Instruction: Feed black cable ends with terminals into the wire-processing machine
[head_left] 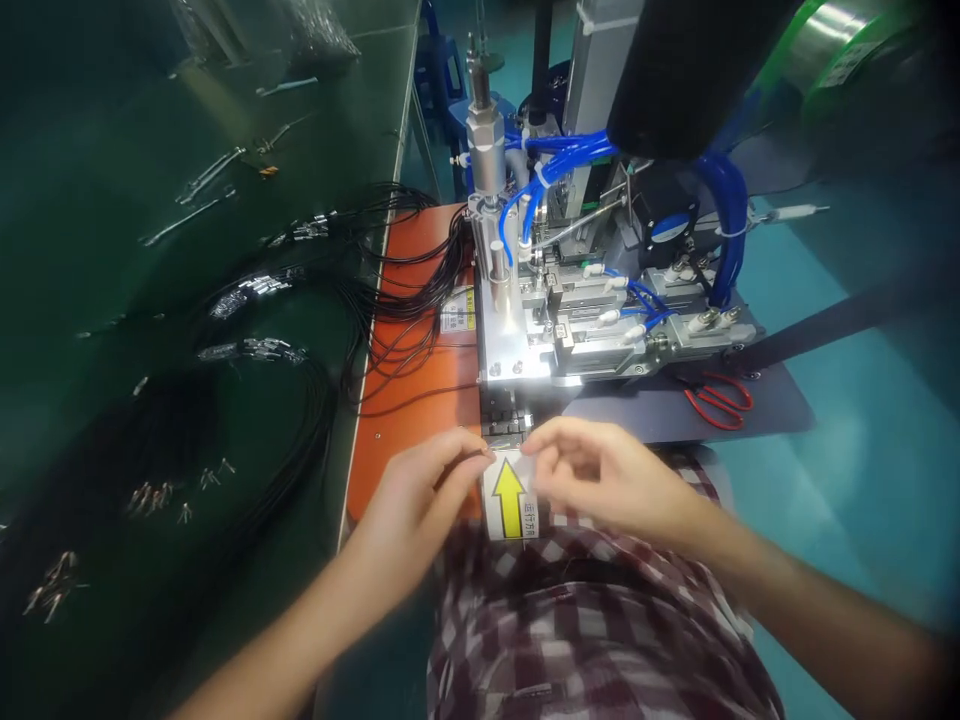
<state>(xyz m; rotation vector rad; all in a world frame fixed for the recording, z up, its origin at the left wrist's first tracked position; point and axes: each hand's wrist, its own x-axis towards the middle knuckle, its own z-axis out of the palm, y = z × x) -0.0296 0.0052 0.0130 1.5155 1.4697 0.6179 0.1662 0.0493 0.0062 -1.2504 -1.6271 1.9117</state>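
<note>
**benchrat:** Looking at the left hand point(416, 490) first: fingers pinched narrow right at the front slot of the machine point(525, 330), thumb and forefinger closed on something too small to make out, maybe a wire end. Right hand point(607, 475) mirrors it, fingertips curled in and pinched at the same spot, just above the yellow arrow label point(510, 500). Whatever gets held sits between the two hands, right at the mouth of the fixture, hidden by the fingers.

**crimp_joe:** Yep, and that's the scary part imo. Fingertips touching the feed opening, directly below that vertical cylinder point(486, 150). Cycling the press with fingers there = pinch risk. Also easy to feed crooked with both hands crowding one tiny spot, so a bad crimp or a jam.

**benchrat:** Agreed. Moving outward: black cables point(390, 300) looped thick over the orange plate point(409, 400) just beside the left wrist. Could snag on a forearm and drag the piece out of line.

**crimp_joe:** More bundles spread across the green tabletop point(112, 250) too, loose metal terminals point(154, 495) lying near the edge. Easy to sweep off with an elbow.

**benchrat:** Red scissors point(718, 400) parked to the right, well apart from the hands, so less worry. Blue air hoses point(570, 155) up top, out of reach.
</note>
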